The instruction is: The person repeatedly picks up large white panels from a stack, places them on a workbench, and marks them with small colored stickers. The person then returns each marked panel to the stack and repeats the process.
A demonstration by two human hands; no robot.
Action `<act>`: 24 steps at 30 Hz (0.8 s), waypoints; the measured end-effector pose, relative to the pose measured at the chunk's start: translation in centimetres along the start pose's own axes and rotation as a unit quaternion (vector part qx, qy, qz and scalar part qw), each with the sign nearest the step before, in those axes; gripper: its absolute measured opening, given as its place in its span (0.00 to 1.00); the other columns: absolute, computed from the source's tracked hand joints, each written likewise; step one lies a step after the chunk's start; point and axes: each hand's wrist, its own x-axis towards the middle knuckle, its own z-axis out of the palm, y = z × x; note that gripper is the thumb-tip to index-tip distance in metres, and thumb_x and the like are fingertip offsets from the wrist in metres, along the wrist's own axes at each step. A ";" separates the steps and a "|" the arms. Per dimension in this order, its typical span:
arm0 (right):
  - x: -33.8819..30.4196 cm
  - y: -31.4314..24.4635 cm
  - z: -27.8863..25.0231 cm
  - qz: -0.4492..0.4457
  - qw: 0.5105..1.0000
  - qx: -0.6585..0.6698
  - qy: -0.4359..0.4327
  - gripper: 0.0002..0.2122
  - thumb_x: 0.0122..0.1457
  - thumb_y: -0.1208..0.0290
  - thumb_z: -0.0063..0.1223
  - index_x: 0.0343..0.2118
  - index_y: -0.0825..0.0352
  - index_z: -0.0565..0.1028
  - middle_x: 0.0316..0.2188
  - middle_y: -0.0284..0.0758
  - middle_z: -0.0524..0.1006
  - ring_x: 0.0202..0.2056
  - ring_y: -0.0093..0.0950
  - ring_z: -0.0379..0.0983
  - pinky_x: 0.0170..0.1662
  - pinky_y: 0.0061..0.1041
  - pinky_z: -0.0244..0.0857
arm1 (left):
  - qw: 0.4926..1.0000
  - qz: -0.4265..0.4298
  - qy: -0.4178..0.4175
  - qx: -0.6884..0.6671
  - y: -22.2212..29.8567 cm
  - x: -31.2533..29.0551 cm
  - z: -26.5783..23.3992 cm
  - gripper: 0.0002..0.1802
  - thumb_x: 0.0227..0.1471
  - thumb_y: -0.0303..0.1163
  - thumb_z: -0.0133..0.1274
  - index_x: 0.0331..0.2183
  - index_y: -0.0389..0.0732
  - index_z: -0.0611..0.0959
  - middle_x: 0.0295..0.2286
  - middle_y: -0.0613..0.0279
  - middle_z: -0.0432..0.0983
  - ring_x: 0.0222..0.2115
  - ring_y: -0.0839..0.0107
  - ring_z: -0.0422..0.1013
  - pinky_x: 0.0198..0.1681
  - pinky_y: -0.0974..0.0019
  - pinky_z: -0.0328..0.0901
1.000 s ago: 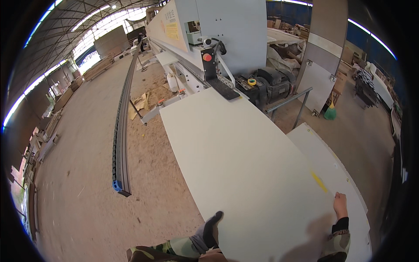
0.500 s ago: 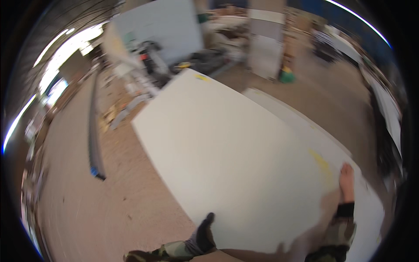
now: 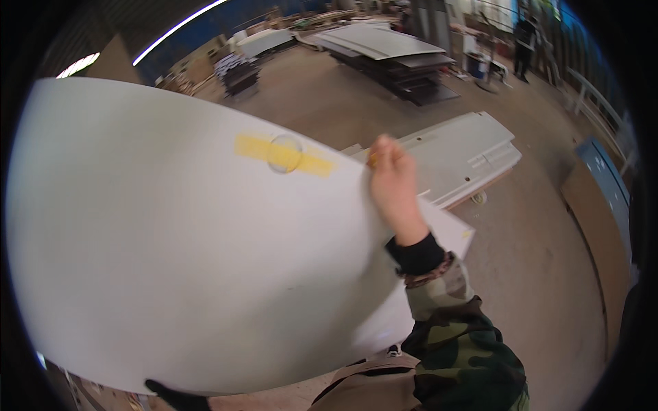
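A large white panel (image 3: 171,226) fills the left and middle of the view, tilted in front of me. My right hand (image 3: 396,185) is bare and closed over its far right edge. At the panel's near lower edge is my left hand (image 3: 179,397) in a black glove; the thumb lies along the edge and the fingers are hidden underneath. Near the far edge, a strip of yellow tape (image 3: 253,146) with a ring-shaped mark (image 3: 285,153) sits on the panel's face.
Beyond my right hand lie white grooved panels (image 3: 466,151) low over the floor. Farther back stands a stack of flat boards (image 3: 391,51). A person (image 3: 525,44) in dark clothes stands at the far right. Brown and blue boards (image 3: 596,226) lean along the right side.
My view has swung to the right. The white panel is now tilted up and nearer, and my right hand has come from the panel's right side onto its far edge.
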 end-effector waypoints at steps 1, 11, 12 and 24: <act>-1.0 1.1 0.4 0.035 0.999 0.004 0.002 0.19 0.63 0.61 0.36 0.21 0.70 0.69 0.14 0.37 0.68 0.20 0.27 0.64 0.28 0.27 0.60 | 0.999 0.009 0.004 0.035 1.4 1.8 -0.1 0.40 0.53 0.57 0.41 0.57 0.39 0.54 0.56 0.55 0.51 0.54 0.59 0.52 0.55 0.57 0.52; -14.7 12.9 10.1 0.442 0.818 0.318 0.184 0.15 0.62 0.63 0.35 0.30 0.70 0.70 0.28 0.32 0.71 0.31 0.24 0.66 0.37 0.25 0.61 | 0.951 0.030 -0.025 0.306 13.3 21.3 -0.1 0.38 0.54 0.53 0.43 0.57 0.37 0.55 0.54 0.54 0.55 0.53 0.60 0.55 0.54 0.59 0.54; -16.0 13.9 10.7 0.478 0.791 0.329 0.193 0.15 0.62 0.64 0.35 0.33 0.70 0.71 0.31 0.34 0.72 0.34 0.25 0.67 0.39 0.25 0.61 | 0.943 0.023 -0.056 0.327 13.1 23.4 1.0 0.38 0.54 0.52 0.43 0.56 0.36 0.55 0.54 0.54 0.55 0.52 0.60 0.56 0.54 0.60 0.54; -28.0 29.3 11.2 0.548 0.698 0.426 0.179 0.16 0.57 0.65 0.38 0.43 0.71 0.71 0.44 0.37 0.72 0.44 0.35 0.67 0.49 0.28 0.58 | 0.825 0.074 -0.275 0.487 -14.6 40.9 18.1 0.16 0.48 0.32 0.55 0.38 0.31 0.77 0.30 0.62 0.74 0.31 0.75 0.67 0.37 0.72 0.63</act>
